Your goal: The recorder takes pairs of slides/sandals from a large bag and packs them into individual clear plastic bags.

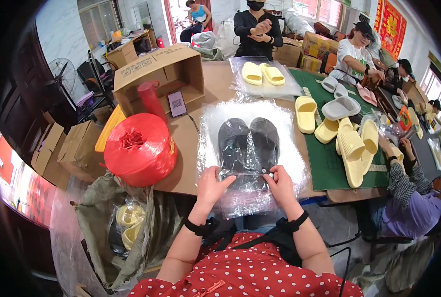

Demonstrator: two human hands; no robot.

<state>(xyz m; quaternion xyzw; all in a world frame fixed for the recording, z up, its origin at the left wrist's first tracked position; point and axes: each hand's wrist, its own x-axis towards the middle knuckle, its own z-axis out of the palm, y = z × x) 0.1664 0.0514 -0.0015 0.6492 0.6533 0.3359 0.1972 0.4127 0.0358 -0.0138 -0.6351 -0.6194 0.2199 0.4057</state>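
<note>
A pair of black slippers (pixel 232 141) lies inside a clear plastic bag (pixel 250 184) in front of me, on a stack of flat clear bags (pixel 205 131). My left hand (pixel 213 188) pinches the near left part of that bag, thumb pointing inward. At its near right part my right hand (pixel 280 186) grips the film in the same way, thumb by the heel of the right slipper. The film between both hands is creased. Beyond the stack, a yellow pair of slippers (pixel 252 73) rests on another pile of clear bags (pixel 237 91).
A red roll of plastic twine (pixel 140 153), a red cup (pixel 151 99), a phone (pixel 177 104) and an open carton (pixel 156 62) stand left. Loose yellow slippers (pixel 350 153) and grey ones lie on a green mat (pixel 324 173). A woven sack (pixel 94 218) sits lower left. Co-workers sit right and stand beyond.
</note>
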